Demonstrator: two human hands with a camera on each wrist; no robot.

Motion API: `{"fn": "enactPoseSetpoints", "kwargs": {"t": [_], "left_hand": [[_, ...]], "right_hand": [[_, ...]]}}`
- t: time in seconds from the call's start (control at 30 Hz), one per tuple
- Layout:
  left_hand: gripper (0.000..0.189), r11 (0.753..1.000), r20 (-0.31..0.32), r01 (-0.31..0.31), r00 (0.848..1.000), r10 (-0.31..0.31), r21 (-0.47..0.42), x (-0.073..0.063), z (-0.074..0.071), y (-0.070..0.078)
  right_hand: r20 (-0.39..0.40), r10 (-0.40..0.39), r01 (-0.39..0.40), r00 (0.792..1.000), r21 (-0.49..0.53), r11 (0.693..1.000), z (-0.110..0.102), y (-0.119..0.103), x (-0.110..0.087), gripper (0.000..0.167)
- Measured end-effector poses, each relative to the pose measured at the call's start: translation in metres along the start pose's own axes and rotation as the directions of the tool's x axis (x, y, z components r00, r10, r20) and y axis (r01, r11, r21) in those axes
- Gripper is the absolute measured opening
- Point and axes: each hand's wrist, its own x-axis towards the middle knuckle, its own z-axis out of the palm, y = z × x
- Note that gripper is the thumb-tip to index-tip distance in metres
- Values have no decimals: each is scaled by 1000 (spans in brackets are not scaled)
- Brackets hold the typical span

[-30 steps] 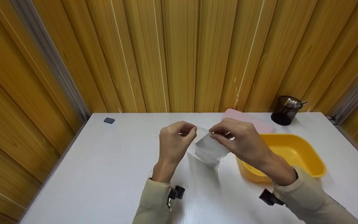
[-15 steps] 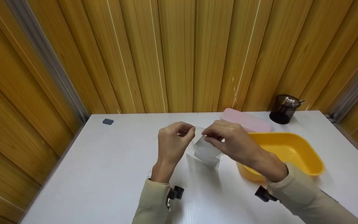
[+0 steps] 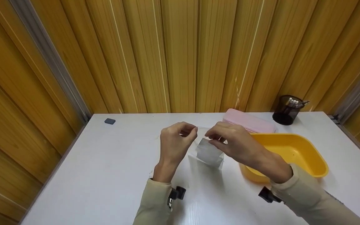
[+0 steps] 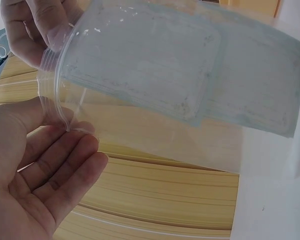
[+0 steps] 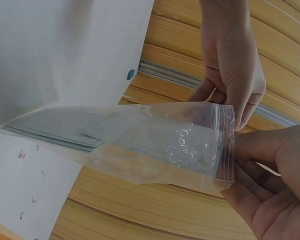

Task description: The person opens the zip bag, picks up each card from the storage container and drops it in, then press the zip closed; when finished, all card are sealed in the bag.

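Between both hands a clear zip-lock bag (image 4: 155, 137) stands upright over the white table, its bottom down at the surface. Inside it are several flat, pale blue-grey rectangular sheets (image 4: 140, 60); one sits higher than the rest, reaching up near the zip strip. My left hand (image 3: 176, 142) pinches one end of the bag's top edge between thumb and index finger, the other fingers loosely bent. Along the same zip strip (image 5: 224, 145), my right hand (image 3: 239, 142) pinches with thumb and fingertips.
Under my right forearm sits a yellow plastic basin (image 3: 311, 156). Behind it lie a pink case (image 3: 248, 121) and a black mesh pen holder (image 3: 284, 114) with pens. A small dark blue block (image 3: 110, 121) rests at the table's back left, before the yellow plank wall (image 3: 180, 56).
My right hand has shifted left along the bag's top, closer to the left hand, and the sheet's corner now shows lower beside its fingers. My left hand stays about where it was.
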Motion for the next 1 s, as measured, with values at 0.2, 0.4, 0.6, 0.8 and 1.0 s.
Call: {"fn": "enactPoseSetpoints", "kwargs": {"t": [0.2,0.4,0.6,0.8,1.0], "left_hand": [[9,1000,5,3,1000,-3,17,0,-1,-1],[9,1000,2,-3,1000,3,10,-1,-3,-1],[9,1000,-3,-1,1000,1,21,0,-3,0],[8,1000,4,12,1000,-12,21,-1,-2,2],[8,1000,11,22,1000,-22,11,-1,2,2]], "right_hand": [[14,2,-2,1000,-17,1000,1,-1,1,29],[21,-4,4,1000,-14,1000,5,-2,5,27],[-37,-40,40,998,-13,999,4,0,6,27],[-102,-10,12,995,21,1000,-1,0,-3,32],[-174,77,-69,982,51,996,-10,0,-14,32]]}}
